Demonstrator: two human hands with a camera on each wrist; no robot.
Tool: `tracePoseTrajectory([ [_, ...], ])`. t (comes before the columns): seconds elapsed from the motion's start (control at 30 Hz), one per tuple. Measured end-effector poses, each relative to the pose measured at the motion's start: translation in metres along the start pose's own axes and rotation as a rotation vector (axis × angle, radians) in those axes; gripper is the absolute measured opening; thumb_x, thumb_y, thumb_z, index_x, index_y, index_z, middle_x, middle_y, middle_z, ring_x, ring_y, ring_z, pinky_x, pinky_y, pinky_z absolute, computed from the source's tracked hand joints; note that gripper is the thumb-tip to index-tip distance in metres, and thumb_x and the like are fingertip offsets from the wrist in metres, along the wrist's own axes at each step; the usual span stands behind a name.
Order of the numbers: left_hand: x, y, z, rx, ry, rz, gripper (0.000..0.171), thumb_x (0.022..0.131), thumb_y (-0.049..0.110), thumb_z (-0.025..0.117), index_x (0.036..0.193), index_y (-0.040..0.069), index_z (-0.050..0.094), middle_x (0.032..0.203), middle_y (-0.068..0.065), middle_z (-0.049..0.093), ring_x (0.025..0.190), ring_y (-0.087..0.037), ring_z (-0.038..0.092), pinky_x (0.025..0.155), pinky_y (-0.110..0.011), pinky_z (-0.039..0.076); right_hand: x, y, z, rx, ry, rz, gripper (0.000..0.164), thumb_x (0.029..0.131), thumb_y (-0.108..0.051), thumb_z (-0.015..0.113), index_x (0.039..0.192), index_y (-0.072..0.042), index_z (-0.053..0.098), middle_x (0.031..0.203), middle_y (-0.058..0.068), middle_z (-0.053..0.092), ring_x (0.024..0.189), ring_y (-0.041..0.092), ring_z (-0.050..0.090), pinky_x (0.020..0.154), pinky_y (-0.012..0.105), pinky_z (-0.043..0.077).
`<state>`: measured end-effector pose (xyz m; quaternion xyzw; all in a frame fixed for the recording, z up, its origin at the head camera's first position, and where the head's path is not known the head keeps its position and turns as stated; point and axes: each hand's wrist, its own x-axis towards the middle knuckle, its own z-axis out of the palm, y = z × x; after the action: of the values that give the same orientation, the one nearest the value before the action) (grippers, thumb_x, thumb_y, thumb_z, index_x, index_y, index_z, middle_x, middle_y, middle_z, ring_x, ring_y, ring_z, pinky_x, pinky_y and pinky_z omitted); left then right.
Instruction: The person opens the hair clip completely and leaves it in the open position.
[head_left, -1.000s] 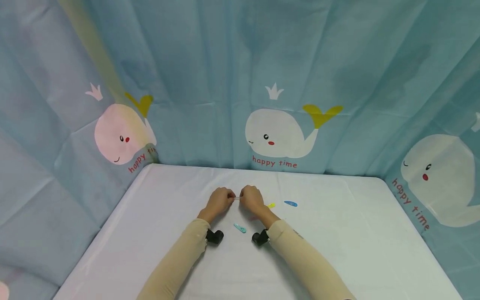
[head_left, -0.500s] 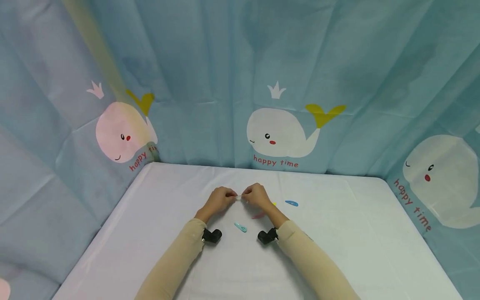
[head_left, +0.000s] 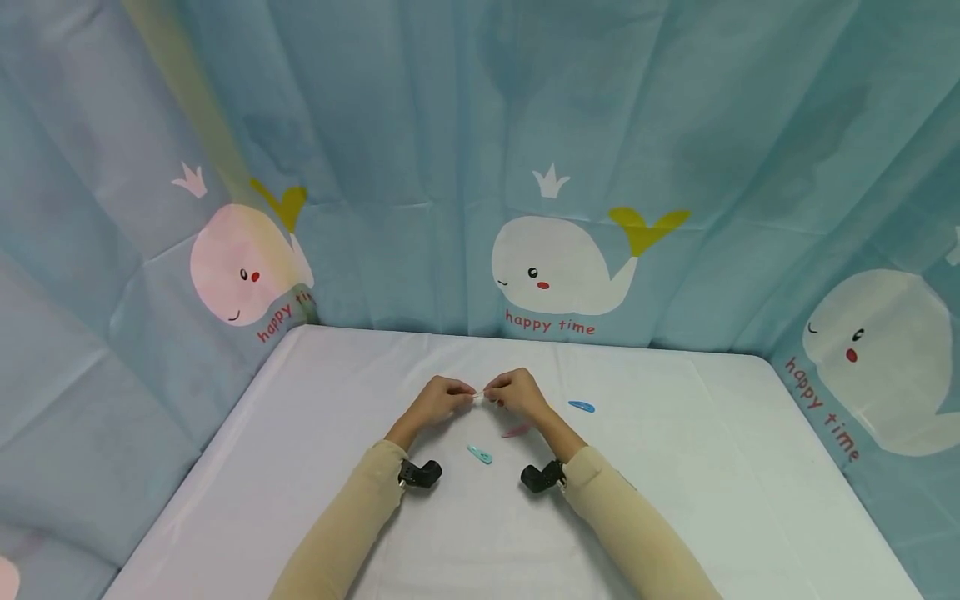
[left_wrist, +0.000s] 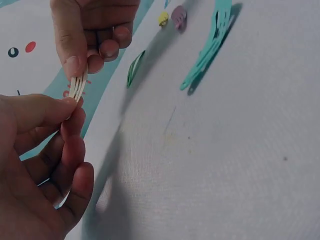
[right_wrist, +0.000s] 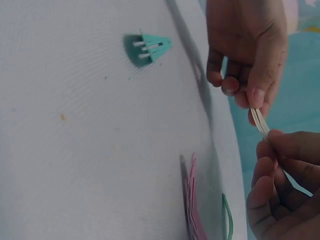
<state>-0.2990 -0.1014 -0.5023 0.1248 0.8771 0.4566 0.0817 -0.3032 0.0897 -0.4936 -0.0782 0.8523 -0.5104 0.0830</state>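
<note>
A small cream-white snap hair clip (left_wrist: 77,89) hangs in the air between my two hands, its slim parallel strips showing in both wrist views. My left hand (head_left: 441,400) pinches one end between thumb and index finger. At the other end my right hand (head_left: 519,395) pinches it the same way, its other fingers curled in. Fingertips cover both ends, so I cannot tell whether the clip is snapped. Nearer my body, between the wrists, lies a teal hair clip (head_left: 480,455). Partly under my right wrist in the head view is a pink hair clip (head_left: 516,431).
A blue hair clip (head_left: 581,407) lies right of my right hand on the white tablecloth (head_left: 720,467). The left wrist view also shows a green clip (left_wrist: 134,69) and a yellow piece (left_wrist: 163,18). A blue whale-print curtain (head_left: 420,250) borders the table's far edge.
My right wrist and forearm have swung slightly right, uncovering the pink clip and hiding the yellow one in the head view. Both hands keep their pinch on the cream-white clip, which has turned a little.
</note>
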Motion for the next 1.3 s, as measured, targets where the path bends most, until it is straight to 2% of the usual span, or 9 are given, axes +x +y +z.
tracePoseTrajectory([
  [0.2, -0.004, 0.006, 0.001, -0.124, 0.02, -0.065, 0.019, 0.091, 0.016, 0.067, 0.104, 0.004, 0.074, 0.091, -0.007, 0.074, 0.07, -0.01, 0.054, 0.063, -0.023, 0.045, -0.005, 0.004, -0.006, 0.136, -0.001, 0.036, 0.013, 0.087, -0.012, 0.07, 0.088, 0.0, 0.076, 0.075, 0.004, 0.07, 0.063, 0.012, 0.056, 0.058, 0.024, 0.047],
  [0.33, -0.008, 0.013, 0.002, -0.203, 0.022, -0.116, 0.02, 0.091, 0.018, 0.067, 0.104, 0.004, 0.075, 0.089, -0.004, 0.073, 0.072, -0.009, 0.055, 0.066, -0.023, 0.046, -0.009, 0.005, -0.012, 0.218, -0.028, 0.073, 0.015, 0.088, -0.013, 0.069, 0.091, 0.0, 0.075, 0.075, 0.002, 0.07, 0.064, 0.013, 0.057, 0.061, 0.025, 0.049],
  [0.47, -0.01, 0.015, 0.004, -0.339, 0.015, -0.173, 0.02, 0.091, 0.017, 0.067, 0.105, 0.005, 0.075, 0.093, -0.003, 0.073, 0.082, -0.008, 0.06, 0.075, -0.024, 0.051, -0.015, 0.003, -0.017, 0.368, -0.07, 0.109, 0.019, 0.089, -0.008, 0.066, 0.098, 0.007, 0.072, 0.076, 0.002, 0.07, 0.065, 0.013, 0.058, 0.064, 0.026, 0.05],
  [0.6, -0.011, 0.016, 0.007, -0.501, 0.008, -0.224, 0.021, 0.092, 0.013, 0.065, 0.108, 0.002, 0.073, 0.093, -0.002, 0.072, 0.089, -0.013, 0.063, 0.08, -0.026, 0.054, -0.018, 0.004, -0.02, 0.51, -0.098, 0.159, 0.022, 0.092, -0.006, 0.063, 0.104, 0.011, 0.068, 0.075, 0.001, 0.07, 0.064, 0.009, 0.059, 0.062, 0.023, 0.05],
  [0.77, -0.016, 0.02, 0.011, -0.608, -0.006, -0.223, 0.026, 0.093, 0.012, 0.063, 0.114, -0.002, 0.07, 0.093, -0.001, 0.072, 0.093, -0.019, 0.063, 0.082, -0.029, 0.054, -0.024, 0.004, -0.021, 0.629, -0.092, 0.218, 0.023, 0.093, -0.005, 0.061, 0.107, 0.012, 0.066, 0.075, 0.001, 0.069, 0.064, 0.008, 0.058, 0.06, 0.019, 0.05],
  [1.0, -0.025, 0.02, 0.014, -0.714, -0.063, -0.166, 0.032, 0.092, 0.022, 0.067, 0.115, 0.0, 0.069, 0.095, 0.001, 0.072, 0.091, -0.014, 0.065, 0.081, -0.024, 0.053, -0.032, 0.003, -0.021, 0.696, -0.069, 0.274, 0.02, 0.094, -0.006, 0.06, 0.107, 0.009, 0.066, 0.074, 0.0, 0.069, 0.064, 0.008, 0.058, 0.058, 0.018, 0.049],
  [1.1, -0.025, 0.021, 0.015, -0.765, -0.072, -0.181, 0.035, 0.092, 0.022, 0.067, 0.118, -0.001, 0.067, 0.094, 0.003, 0.072, 0.091, -0.012, 0.065, 0.08, -0.022, 0.053, -0.033, 0.003, -0.022, 0.731, -0.079, 0.27, 0.017, 0.094, -0.005, 0.059, 0.104, 0.007, 0.067, 0.074, 0.0, 0.069, 0.064, 0.007, 0.058, 0.058, 0.017, 0.049],
  [1.3, -0.021, 0.024, 0.017, -0.87, -0.065, -0.237, 0.038, 0.096, 0.013, 0.06, 0.127, -0.009, 0.058, 0.089, 0.004, 0.071, 0.081, -0.005, 0.065, 0.072, -0.017, 0.052, -0.034, 0.002, -0.024, 0.787, -0.092, 0.253, 0.013, 0.094, -0.005, 0.058, 0.09, -0.004, 0.071, 0.075, 0.0, 0.07, 0.066, 0.007, 0.06, 0.06, 0.017, 0.05],
])
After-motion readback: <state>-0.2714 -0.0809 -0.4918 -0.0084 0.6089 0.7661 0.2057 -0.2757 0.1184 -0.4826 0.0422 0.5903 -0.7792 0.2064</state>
